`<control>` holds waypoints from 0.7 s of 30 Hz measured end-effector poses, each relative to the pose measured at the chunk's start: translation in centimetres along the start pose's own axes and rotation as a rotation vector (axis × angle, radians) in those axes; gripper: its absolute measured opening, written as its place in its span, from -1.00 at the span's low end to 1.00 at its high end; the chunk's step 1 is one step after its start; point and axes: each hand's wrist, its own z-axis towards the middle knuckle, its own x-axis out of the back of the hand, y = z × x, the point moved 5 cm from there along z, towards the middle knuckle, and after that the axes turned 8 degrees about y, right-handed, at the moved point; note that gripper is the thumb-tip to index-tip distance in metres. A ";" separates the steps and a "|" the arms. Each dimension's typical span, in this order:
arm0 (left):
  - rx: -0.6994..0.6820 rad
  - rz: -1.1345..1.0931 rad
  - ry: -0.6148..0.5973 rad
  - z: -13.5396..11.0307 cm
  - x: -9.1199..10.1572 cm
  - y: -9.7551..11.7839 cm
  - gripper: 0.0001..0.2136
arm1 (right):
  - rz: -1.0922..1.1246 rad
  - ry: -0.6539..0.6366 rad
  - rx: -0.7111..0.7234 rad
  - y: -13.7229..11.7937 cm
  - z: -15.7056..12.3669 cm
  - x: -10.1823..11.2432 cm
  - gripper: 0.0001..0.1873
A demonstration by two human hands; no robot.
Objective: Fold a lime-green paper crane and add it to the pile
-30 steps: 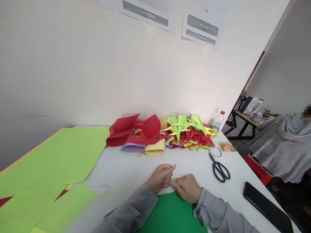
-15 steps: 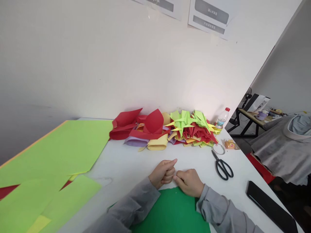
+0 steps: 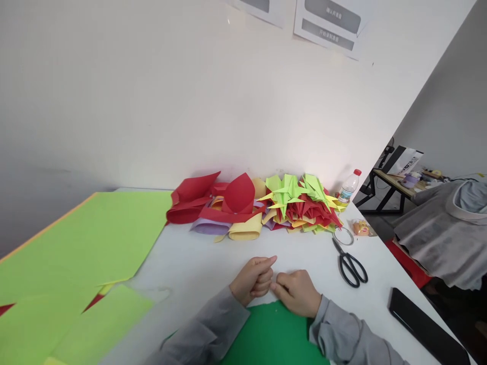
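Facing each other, clenched, near the far edge of the green paper (image 3: 276,337) on the table (image 3: 190,266) (partly behind sleeves (image 3: 207,324), cut off below), the left hand (image 3: 253,280) and right hand (image 3: 299,293) hide whether they grip anything.

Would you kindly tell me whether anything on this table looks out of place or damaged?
Nothing looks spilled. The wrapped snack by the table's right edge seems slightly out of place among scissors and folded paper. The green sheet's far edge looks uneven; I cannot tell if it is torn.
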 end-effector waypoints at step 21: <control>0.057 -0.117 0.085 -0.2 0.7 -1.0 -0.35 | -0.014 -0.002 0.123 -0.6 -0.6 0.2 -0.65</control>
